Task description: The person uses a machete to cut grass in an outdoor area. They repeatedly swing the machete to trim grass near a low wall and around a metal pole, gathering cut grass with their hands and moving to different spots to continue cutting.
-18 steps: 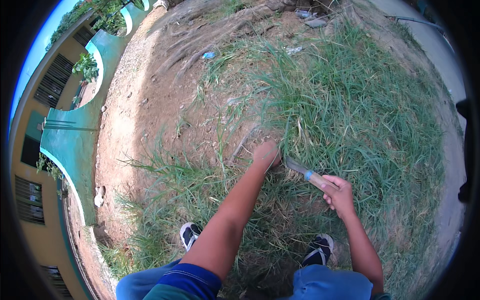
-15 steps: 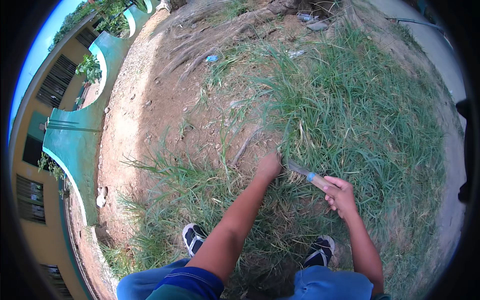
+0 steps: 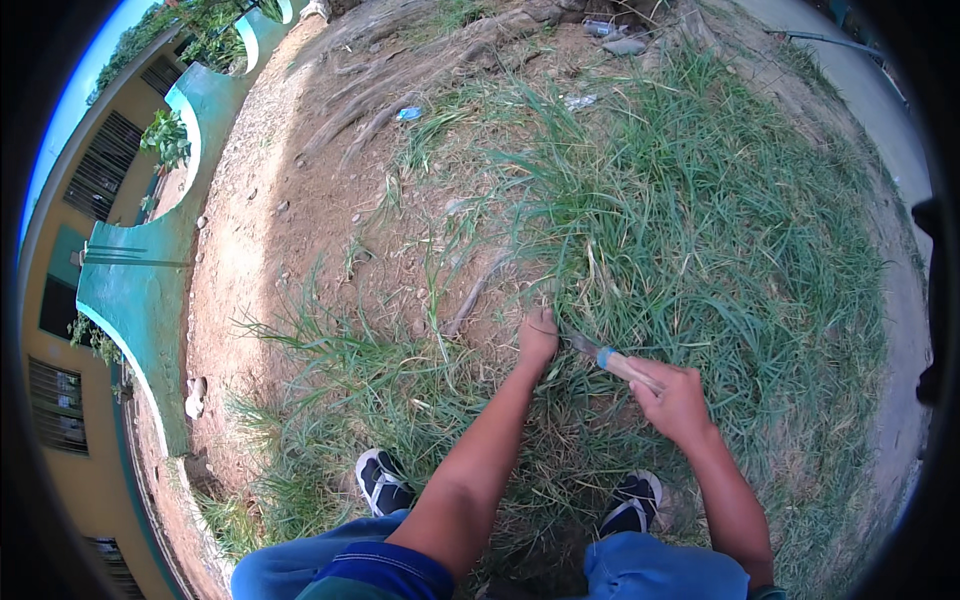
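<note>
Outdoors, at the far left, a yellow building (image 3: 75, 475) with barred windows (image 3: 105, 165) is seen, bent by the wide lens, and beside it a scalloped teal wall (image 3: 130, 290) is set. Next, a strip of bare brown soil (image 3: 320, 210) is crossed near the top by tree roots (image 3: 400, 90), with a small blue scrap (image 3: 409, 114) left lying just below them. At the lower middle, a dark shoe with pale straps (image 3: 383, 485) is planted in thin grass. Right of it, the left hand (image 3: 538, 338) is lowered to the ground at the near edge of a thick green clump of grass (image 3: 690, 230); its fingers are mostly hidden, so whether they are closed on stalks cannot be told. Just beside it, the metal blade of a hand tool (image 3: 618, 364) is pointed toward that hand, its tip lost among stems. Its pale, blue-banded handle is gripped firmly by the right hand (image 3: 678, 402). Cutting the clump low down appears to be the step in hand; for the next stroke, stems should be held taut and fingers kept clear of the edge. At the far right, grey paving (image 3: 900, 430) is curved along the rim.
</note>
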Action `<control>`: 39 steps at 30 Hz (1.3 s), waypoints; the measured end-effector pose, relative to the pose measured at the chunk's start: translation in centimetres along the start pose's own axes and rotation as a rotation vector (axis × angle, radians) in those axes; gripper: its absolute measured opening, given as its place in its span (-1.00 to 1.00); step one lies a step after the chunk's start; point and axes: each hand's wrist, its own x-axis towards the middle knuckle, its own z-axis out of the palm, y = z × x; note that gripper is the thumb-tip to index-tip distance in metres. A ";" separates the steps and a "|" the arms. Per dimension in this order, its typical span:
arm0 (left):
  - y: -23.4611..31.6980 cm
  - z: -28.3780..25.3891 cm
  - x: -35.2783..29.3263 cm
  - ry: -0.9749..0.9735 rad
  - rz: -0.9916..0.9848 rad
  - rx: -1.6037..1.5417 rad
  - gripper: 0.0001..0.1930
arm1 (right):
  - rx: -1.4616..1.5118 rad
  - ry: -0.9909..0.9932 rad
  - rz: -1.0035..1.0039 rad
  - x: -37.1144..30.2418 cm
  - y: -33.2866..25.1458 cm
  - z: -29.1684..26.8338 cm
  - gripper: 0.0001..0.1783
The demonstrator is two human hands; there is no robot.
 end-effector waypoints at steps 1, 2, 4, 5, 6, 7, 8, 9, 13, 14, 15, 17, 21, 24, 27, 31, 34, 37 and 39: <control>0.4 -0.3 -0.1 -0.067 0.057 0.084 -0.68 | 0.106 0.041 0.055 -0.7 1.6 -0.2 -0.63; 0.8 -0.8 0.2 -0.134 0.114 0.166 -0.68 | 0.212 0.082 0.109 -1.4 3.0 -0.5 -0.63; 0.1 -3.6 2.5 -0.121 0.372 0.318 -0.67 | 0.580 0.034 0.606 -1.9 1.4 -4.2 -0.65; 0.5 -4.2 3.0 -0.152 0.363 0.343 -0.68 | 0.607 0.072 0.671 -2.5 1.4 -6.0 -0.66; 1.8 -4.5 3.4 -0.195 0.361 0.365 -0.69 | 0.608 0.115 0.695 -3.4 1.5 -7.8 -0.69; 2.6 -4.9 3.9 -0.232 0.355 0.391 -0.70 | 0.625 0.101 0.733 -4.1 1.8 -9.3 -0.69; 2.3 -5.8 5.2 -0.374 0.413 0.628 -0.74 | 0.647 0.080 0.755 -4.4 1.8 -10.6 -0.69; 2.7 -6.0 6.2 -0.394 0.468 0.664 -0.74 | 0.671 0.067 0.779 -4.4 2.1 -11.2 -0.69; 2.8 -5.2 7.6 -0.452 0.525 0.701 -0.76 | 0.779 0.097 0.763 1.9 4.0 -0.3 -0.64; 2.7 -5.4 8.0 -0.440 0.500 0.692 -0.76 | 0.675 0.136 0.739 2.2 3.4 -0.2 -0.64; 2.3 -5.2 7.5 -0.446 0.471 0.664 -0.76 | 0.653 0.128 0.696 1.9 3.2 0.3 -0.64; 3.5 -4.3 6.5 -0.449 0.454 0.602 -0.76 | 0.602 0.149 0.592 1.4 3.2 -0.3 -0.64; 0.5 -5.1 6.3 -0.334 0.329 0.556 -0.72 | 0.618 0.118 0.696 -1.3 1.6 -5.6 -0.68; 1.0 -4.7 6.3 -0.294 0.404 0.513 -0.73 | 0.760 0.106 0.796 -2.5 2.9 -7.4 -0.69; 2.2 -3.8 5.4 -0.320 0.412 0.544 -0.76 | 0.908 0.084 0.877 1.1 2.9 0.8 -0.65; 2.1 -3.1 1.4 -0.050 0.580 0.489 -0.75 | 0.713 0.113 0.708 0.6 3.4 2.5 -0.67; 2.2 -1.9 0.1 -0.025 0.244 0.271 -0.66 | 0.460 0.143 0.519 -0.2 3.2 3.6 -0.68; 2.6 -1.6 -0.7 0.034 0.157 0.167 -0.66 | 0.181 0.207 0.131 0.0 2.4 3.0 -0.68; 2.7 -1.4 -1.1 0.067 0.153 0.102 -0.66 | 0.184 0.115 0.195 0.7 1.9 1.7 -0.67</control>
